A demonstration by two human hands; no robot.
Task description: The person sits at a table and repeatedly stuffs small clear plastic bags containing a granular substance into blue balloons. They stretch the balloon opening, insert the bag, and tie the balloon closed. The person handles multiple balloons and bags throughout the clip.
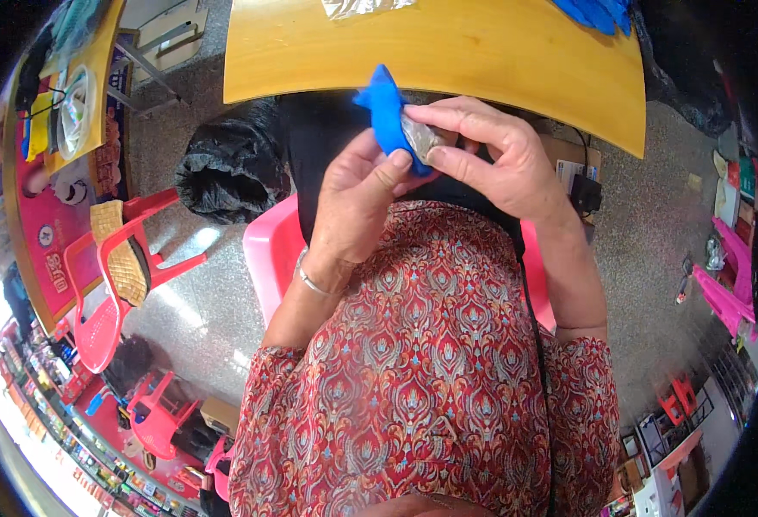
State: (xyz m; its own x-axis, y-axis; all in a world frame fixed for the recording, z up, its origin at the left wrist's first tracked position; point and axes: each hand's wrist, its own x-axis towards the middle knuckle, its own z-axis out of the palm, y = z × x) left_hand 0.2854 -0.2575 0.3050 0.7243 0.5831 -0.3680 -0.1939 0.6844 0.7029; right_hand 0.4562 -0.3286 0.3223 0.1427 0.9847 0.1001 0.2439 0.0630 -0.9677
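A bright blue piece of soft cloth (386,116) with a pointed upper end is up in front of me, just off the near edge of the table. My left hand (353,194) is closed on its lower part, thumb on the near side. Against the cloth's right side lies a crumpled, see-through greyish plastic wrapping (419,138). Thumb and fingers of my right hand (508,164) pinch that plastic. What the plastic contains, if anything, cannot be made out. My left wrist wears a metal bangle.
Ahead is a yellow wooden table (448,52) with clear plastic (366,7) and a blue cloth pile (599,13) at its far side. A black plastic bag (224,164) stands left on the floor. Further left is a pink chair (99,332); a cardboard box (573,155) sits right.
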